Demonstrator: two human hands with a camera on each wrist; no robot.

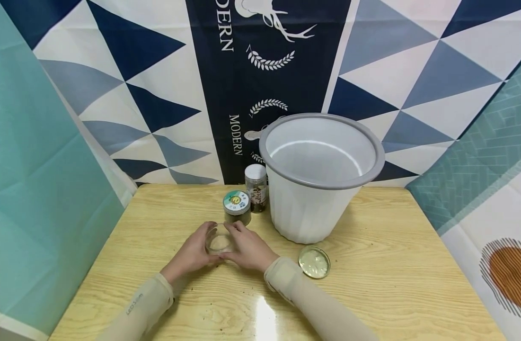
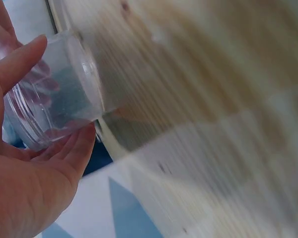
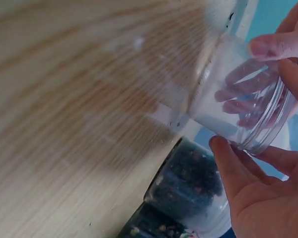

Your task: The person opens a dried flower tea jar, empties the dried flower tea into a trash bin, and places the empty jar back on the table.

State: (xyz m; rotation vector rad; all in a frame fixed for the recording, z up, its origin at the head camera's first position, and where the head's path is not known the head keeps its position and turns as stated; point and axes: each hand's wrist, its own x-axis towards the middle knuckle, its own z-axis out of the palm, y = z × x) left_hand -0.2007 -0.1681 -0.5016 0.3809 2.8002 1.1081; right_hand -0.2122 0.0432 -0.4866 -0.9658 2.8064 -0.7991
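Observation:
A clear, see-through jar stands near the middle of the table, between both hands. My left hand grips its left side with curled fingers. Round the right side curl the fingers of my right hand, and the two thumbs come close together at the near side. In the left wrist view the jar shows ridged threads at its rim and nothing visible inside. Just behind it sits a jar with a green and white lid; its dark, crumbly contents show in the right wrist view.
A taller white-capped jar stands behind, beside a large white bucket with a grey rim. A round, gold-rimmed lid lies right of the hands. Dark crumbs dot the wooden table. Patterned cloth hangs at the back.

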